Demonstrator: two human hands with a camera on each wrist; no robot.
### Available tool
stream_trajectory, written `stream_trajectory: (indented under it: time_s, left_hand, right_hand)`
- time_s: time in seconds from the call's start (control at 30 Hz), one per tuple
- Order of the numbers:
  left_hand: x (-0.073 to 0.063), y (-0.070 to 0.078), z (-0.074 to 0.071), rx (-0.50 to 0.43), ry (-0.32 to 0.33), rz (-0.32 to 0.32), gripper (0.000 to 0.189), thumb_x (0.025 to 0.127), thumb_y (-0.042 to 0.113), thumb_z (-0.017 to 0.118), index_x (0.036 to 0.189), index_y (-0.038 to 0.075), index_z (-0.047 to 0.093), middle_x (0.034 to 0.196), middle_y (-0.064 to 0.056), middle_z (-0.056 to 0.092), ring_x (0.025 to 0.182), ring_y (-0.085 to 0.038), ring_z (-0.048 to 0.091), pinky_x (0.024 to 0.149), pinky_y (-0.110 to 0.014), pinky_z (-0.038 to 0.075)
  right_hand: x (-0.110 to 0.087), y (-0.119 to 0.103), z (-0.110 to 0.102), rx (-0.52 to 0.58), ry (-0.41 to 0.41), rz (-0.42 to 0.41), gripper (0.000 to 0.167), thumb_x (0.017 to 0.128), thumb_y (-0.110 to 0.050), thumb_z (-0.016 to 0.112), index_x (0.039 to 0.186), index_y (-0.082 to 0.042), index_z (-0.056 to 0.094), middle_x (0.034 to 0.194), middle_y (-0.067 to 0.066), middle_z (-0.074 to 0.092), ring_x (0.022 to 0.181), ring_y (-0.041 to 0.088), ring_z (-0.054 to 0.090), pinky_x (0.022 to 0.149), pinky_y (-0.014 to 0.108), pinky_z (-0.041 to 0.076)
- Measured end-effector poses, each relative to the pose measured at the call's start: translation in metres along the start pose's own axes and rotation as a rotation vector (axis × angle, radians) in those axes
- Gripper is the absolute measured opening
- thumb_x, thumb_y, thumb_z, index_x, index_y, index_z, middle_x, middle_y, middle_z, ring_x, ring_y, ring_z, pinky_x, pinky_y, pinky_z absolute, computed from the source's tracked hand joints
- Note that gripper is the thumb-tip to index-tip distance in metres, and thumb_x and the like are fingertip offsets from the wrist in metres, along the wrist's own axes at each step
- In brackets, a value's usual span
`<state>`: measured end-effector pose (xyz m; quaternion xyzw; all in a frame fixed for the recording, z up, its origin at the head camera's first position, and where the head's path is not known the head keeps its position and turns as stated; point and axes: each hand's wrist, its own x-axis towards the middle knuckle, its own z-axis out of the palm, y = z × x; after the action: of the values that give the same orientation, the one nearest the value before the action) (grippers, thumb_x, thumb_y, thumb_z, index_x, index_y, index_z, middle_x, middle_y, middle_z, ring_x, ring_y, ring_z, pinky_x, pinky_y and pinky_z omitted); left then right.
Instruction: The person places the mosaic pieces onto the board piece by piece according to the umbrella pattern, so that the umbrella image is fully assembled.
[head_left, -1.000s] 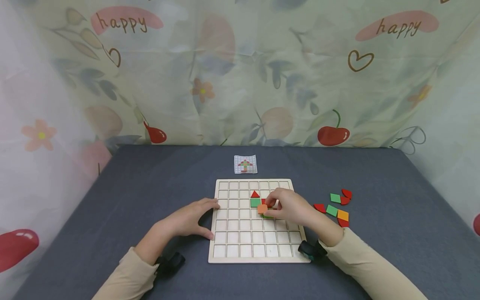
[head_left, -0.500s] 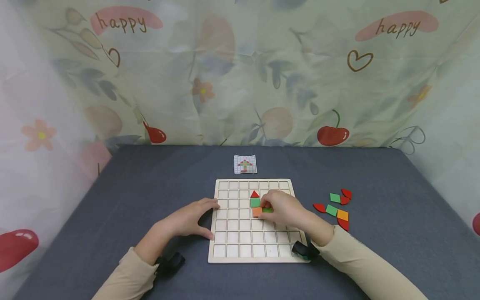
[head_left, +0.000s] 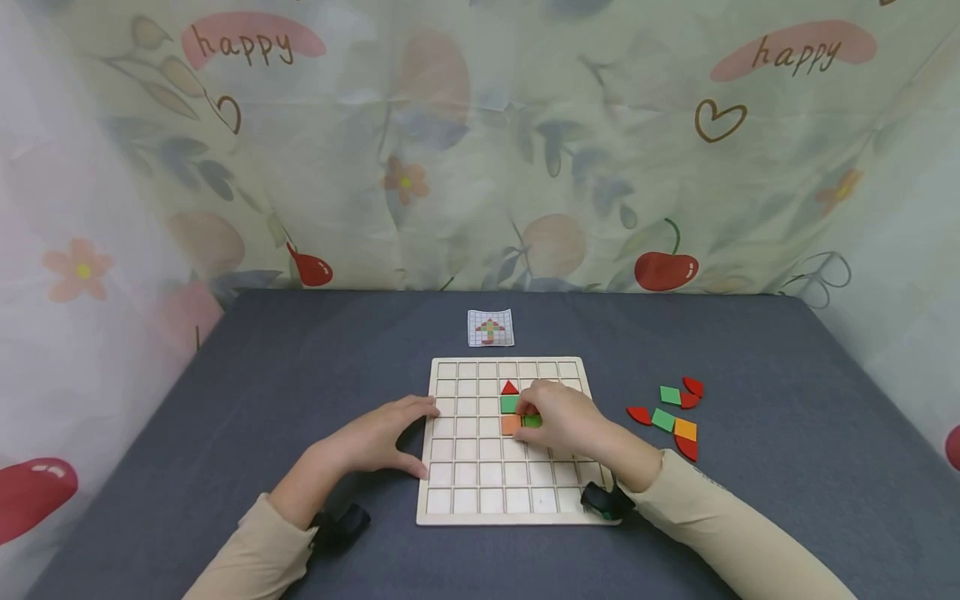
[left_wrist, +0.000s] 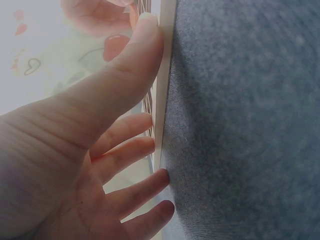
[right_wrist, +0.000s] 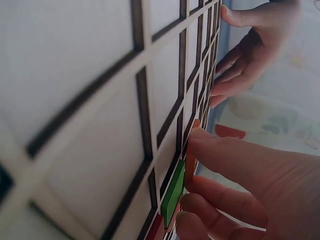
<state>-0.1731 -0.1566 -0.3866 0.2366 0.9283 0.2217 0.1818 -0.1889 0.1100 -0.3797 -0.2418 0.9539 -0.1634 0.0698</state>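
My right hand [head_left: 566, 423] pinches an orange square tile [head_left: 510, 425] between thumb and fingers. In the right wrist view the orange tile [right_wrist: 192, 150] stands slightly above a cell of the wooden grid board [head_left: 477, 502], beside a green tile [right_wrist: 173, 192]. Above it on the board lie a green square [head_left: 509, 404] and a red triangle [head_left: 510, 387]. A bit of red shows past the green tile in the right wrist view; my hand covers that area from above. My left hand [head_left: 375, 437] touches the board's left edge with thumb and fingertips spread, as the left wrist view also shows.
A small printed card [head_left: 491, 328] with a coloured grid pattern lies behind the board. To the right sit loose pieces: green squares [head_left: 663, 421], an orange square [head_left: 686, 429] and several red quarter-rounds [head_left: 686, 448]. Dark cloth covers the table [head_left: 315, 350].
My right hand has moved left with the orange tile, from over the green tile's corner to the cell below the other green square. My left hand stays put.
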Motion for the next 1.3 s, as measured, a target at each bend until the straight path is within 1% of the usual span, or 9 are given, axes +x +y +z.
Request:
stream_trajectory:
  time_s: [0.17, 0.3, 0.43, 0.63, 0.87, 1.03, 1.13, 1.2, 1.3]
  left_hand:
    - [-0.001, 0.0, 0.0, -0.005, 0.0, 0.01, 0.08, 0.07, 0.039, 0.079, 0.135, 0.006, 0.045, 0.148, -0.013, 0.037, 0.136, -0.031, 0.036, 0.11, -0.049, 0.031]
    - [-0.001, -0.001, 0.0, -0.004, 0.001, 0.02, 0.08, 0.071, 0.039, 0.079, 0.135, 0.006, 0.046, 0.148, -0.014, 0.037, 0.136, -0.031, 0.036, 0.109, -0.049, 0.031]
    - [-0.001, -0.001, 0.0, -0.005, 0.001, 0.02, 0.08, 0.071, 0.039, 0.079, 0.135, 0.006, 0.046, 0.148, -0.014, 0.037, 0.136, -0.031, 0.036, 0.109, -0.049, 0.031]
    - [-0.001, 0.0, 0.0, -0.001, 0.002, 0.013, 0.08, 0.07, 0.039, 0.079, 0.135, 0.006, 0.046, 0.148, -0.013, 0.037, 0.136, -0.031, 0.036, 0.109, -0.049, 0.032]
    - [-0.001, 0.001, 0.0, -0.008, 0.0, 0.01, 0.08, 0.07, 0.039, 0.08, 0.135, 0.006, 0.046, 0.148, -0.014, 0.037, 0.136, -0.031, 0.036, 0.109, -0.049, 0.032]
    - [-0.002, 0.001, -0.001, -0.018, -0.005, 0.01, 0.08, 0.07, 0.038, 0.08, 0.135, 0.006, 0.046, 0.148, -0.014, 0.037, 0.136, -0.031, 0.035, 0.109, -0.049, 0.032]
    - [-0.002, 0.001, 0.0, -0.016, -0.003, 0.012, 0.08, 0.07, 0.038, 0.079, 0.135, 0.006, 0.046, 0.148, -0.013, 0.037, 0.136, -0.032, 0.035, 0.109, -0.049, 0.032]
    - [-0.002, 0.0, 0.0, -0.016, -0.002, 0.013, 0.08, 0.07, 0.039, 0.079, 0.135, 0.006, 0.046, 0.148, -0.014, 0.037, 0.136, -0.032, 0.035, 0.109, -0.049, 0.032]
    - [-0.002, -0.001, 0.0, -0.015, -0.003, 0.013, 0.08, 0.07, 0.039, 0.079, 0.135, 0.007, 0.046, 0.148, -0.013, 0.036, 0.136, -0.032, 0.035, 0.109, -0.049, 0.032]
  right_hand:
    - [-0.001, 0.002, -0.002, 0.015, 0.011, -0.003, 0.019, 0.076, -0.025, 0.077, 0.087, -0.013, 0.068, 0.081, -0.003, 0.061, 0.073, 0.008, 0.05, 0.067, 0.025, 0.044]
    - [-0.002, 0.008, -0.01, 0.062, 0.021, 0.01, 0.018, 0.077, -0.024, 0.076, 0.089, -0.013, 0.069, 0.083, -0.001, 0.063, 0.069, 0.009, 0.051, 0.062, 0.024, 0.043]
    - [-0.007, 0.023, -0.021, 0.115, 0.039, 0.028, 0.019, 0.079, -0.022, 0.074, 0.092, -0.01, 0.069, 0.085, 0.001, 0.064, 0.066, 0.01, 0.051, 0.059, 0.023, 0.043]
    - [-0.019, 0.055, -0.04, 0.132, 0.057, 0.05, 0.024, 0.08, -0.019, 0.072, 0.098, -0.004, 0.067, 0.086, 0.005, 0.064, 0.068, 0.012, 0.052, 0.059, 0.024, 0.044]
    - [-0.035, 0.098, -0.053, 0.158, -0.012, 0.127, 0.025, 0.08, -0.021, 0.072, 0.098, -0.004, 0.067, 0.09, 0.008, 0.066, 0.071, 0.014, 0.054, 0.062, 0.026, 0.046]
    - [-0.048, 0.124, -0.06, 0.16, -0.058, 0.153, 0.03, 0.079, -0.025, 0.074, 0.098, -0.003, 0.068, 0.089, 0.007, 0.065, 0.077, 0.014, 0.055, 0.067, 0.029, 0.047]
    - [-0.056, 0.135, -0.064, 0.177, -0.099, 0.161, 0.033, 0.078, -0.026, 0.075, 0.099, -0.003, 0.067, 0.09, 0.007, 0.064, 0.077, 0.014, 0.055, 0.067, 0.029, 0.047]
    - [-0.061, 0.141, -0.066, 0.197, -0.122, 0.152, 0.034, 0.076, -0.026, 0.076, 0.098, -0.002, 0.067, 0.089, 0.008, 0.064, 0.077, 0.013, 0.054, 0.065, 0.028, 0.046]
    - [-0.066, 0.147, -0.066, 0.228, -0.152, 0.159, 0.032, 0.074, -0.024, 0.078, 0.095, -0.003, 0.066, 0.086, 0.006, 0.062, 0.076, 0.012, 0.052, 0.064, 0.027, 0.045]
